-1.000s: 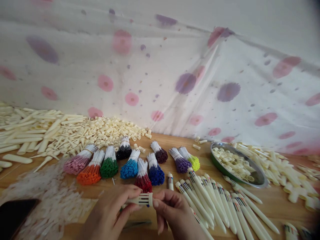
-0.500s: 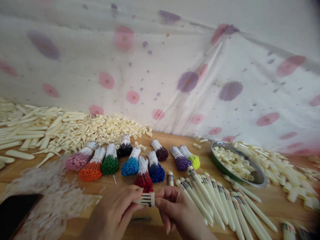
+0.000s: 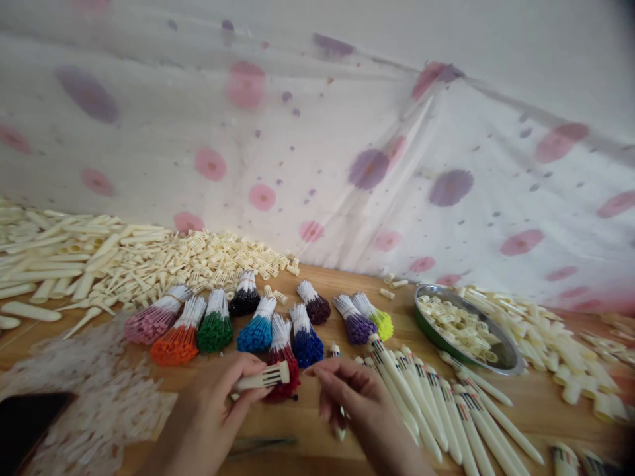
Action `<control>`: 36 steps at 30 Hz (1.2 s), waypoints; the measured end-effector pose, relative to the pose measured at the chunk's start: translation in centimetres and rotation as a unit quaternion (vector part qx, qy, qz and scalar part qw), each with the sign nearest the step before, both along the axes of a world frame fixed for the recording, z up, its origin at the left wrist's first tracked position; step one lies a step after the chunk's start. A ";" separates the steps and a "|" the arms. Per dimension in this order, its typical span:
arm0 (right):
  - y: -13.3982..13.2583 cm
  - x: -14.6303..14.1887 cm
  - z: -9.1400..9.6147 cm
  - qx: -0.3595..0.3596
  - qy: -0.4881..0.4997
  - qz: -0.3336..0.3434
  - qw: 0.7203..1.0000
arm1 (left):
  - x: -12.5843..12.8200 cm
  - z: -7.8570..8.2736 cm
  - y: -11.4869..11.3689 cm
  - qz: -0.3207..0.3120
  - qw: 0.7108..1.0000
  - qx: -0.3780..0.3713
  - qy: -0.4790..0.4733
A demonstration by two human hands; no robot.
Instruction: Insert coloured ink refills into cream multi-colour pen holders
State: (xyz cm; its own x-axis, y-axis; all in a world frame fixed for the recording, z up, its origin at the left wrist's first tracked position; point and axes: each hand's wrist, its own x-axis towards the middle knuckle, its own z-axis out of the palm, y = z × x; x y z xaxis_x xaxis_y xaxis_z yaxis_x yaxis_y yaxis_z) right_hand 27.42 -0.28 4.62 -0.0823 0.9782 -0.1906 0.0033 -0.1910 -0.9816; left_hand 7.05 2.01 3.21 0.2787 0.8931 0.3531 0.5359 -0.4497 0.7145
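A cream multicolour pen barrel [image 3: 268, 375] with dark slots at its end is pinched between the thumb and fingers of my left hand [image 3: 211, 406]. My right hand [image 3: 357, 403] is just right of the slotted end, apart from it, with thumb and forefinger pressed together; what they hold, if anything, is too small to make out. Behind the barrel stands a bundle of red-ended pen refills [image 3: 285, 383]. Blue-ended refills [image 3: 308, 345] sit beside it. Partly hidden by my right hand lies a pen with coloured sliders [image 3: 335, 351].
Refill bundles in several colours, such as orange [image 3: 173, 344] and purple [image 3: 360, 325], cross the table. Assembled pens [image 3: 431, 403] lie at right, near a metal bowl [image 3: 516, 360] of slotted parts. Clear plastic pieces [image 3: 89, 410] and a dark phone-like slab [image 3: 30, 423] are at left.
My left hand has moved left and up with the barrel, tilting it. My right hand has come away from the slotted end, leaving a gap. The view has shifted slightly.
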 end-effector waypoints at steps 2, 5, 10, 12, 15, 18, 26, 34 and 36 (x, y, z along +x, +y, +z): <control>1.0 1.7 0.0 0.052 -0.122 -0.044 0.990 | 0.0 0.0 0.2 -0.002 0.998 -0.059 -0.006; 2.8 5.5 -0.3 0.112 -0.359 -0.121 0.919 | 0.0 -0.2 0.4 0.010 0.995 -0.094 -0.005; 5.6 11.3 -0.7 0.063 -0.517 -0.170 0.836 | 0.0 -0.8 0.7 0.019 0.995 -0.097 -0.032; 6.5 12.1 -0.7 0.043 -0.571 -0.134 0.809 | -0.1 -0.8 0.7 0.022 0.995 -0.092 -0.044; 7.9 12.1 -0.8 0.026 -0.628 -0.052 0.776 | 0.0 -0.4 0.7 0.009 0.995 -0.093 -0.043; 8.9 11.7 -1.0 0.015 -0.657 0.032 0.753 | 0.2 0.0 0.7 -0.002 0.996 -0.087 -0.036; 10.6 12.1 -0.6 -0.005 -0.654 0.168 0.738 | 0.2 -0.7 0.5 -0.009 0.996 -0.077 -0.034; 8.7 13.2 -0.4 0.025 -0.643 0.170 0.746 | 0.1 -0.5 0.6 -0.022 0.994 -0.104 -0.021; 8.1 13.3 -0.6 0.029 -0.645 0.161 0.747 | 0.1 -0.6 0.5 -0.025 0.993 -0.113 -0.015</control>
